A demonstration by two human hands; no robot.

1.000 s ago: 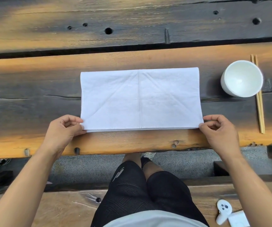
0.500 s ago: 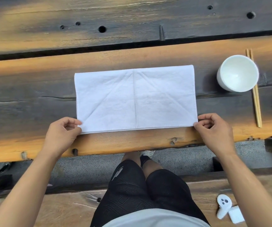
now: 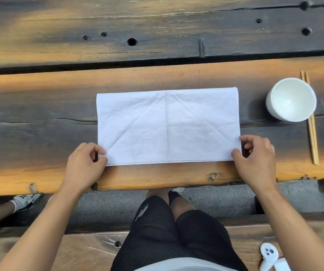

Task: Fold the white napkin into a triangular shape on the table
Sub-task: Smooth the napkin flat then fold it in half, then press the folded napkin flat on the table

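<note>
At the lower left of centre the left hand [image 3: 84,166] reaches in from the bottom edge on a bare forearm, knuckles up, thumb and curled forefinger pinching the near left corner of the white napkin [image 3: 168,126]. The napkin lies flat in the middle of the frame on the bench [image 3: 40,133], folded to a wide rectangle with its long near edge running parallel to the bench's front lip. Its cloth is matte and faintly wrinkled, with one upright crease down the centre and two diagonal creases slanting from the top centre toward the lower corners (a ghost of a triangle). The bench is made of heavy, weathered planks, dark grey through the middle and worn to orange at the edges, pitted with round holes and split by a black gap along the upper part of the frame.

Right of centre the right hand [image 3: 256,159] mirrors the left, its thumb and bent fingers gripping the near right corner of the napkin, wrist angled back toward the lower right. At the right edge a smooth white bowl [image 3: 291,99] stands on the bench, lying over a pair of pale wooden chopsticks [image 3: 312,133] set lengthwise.
</note>
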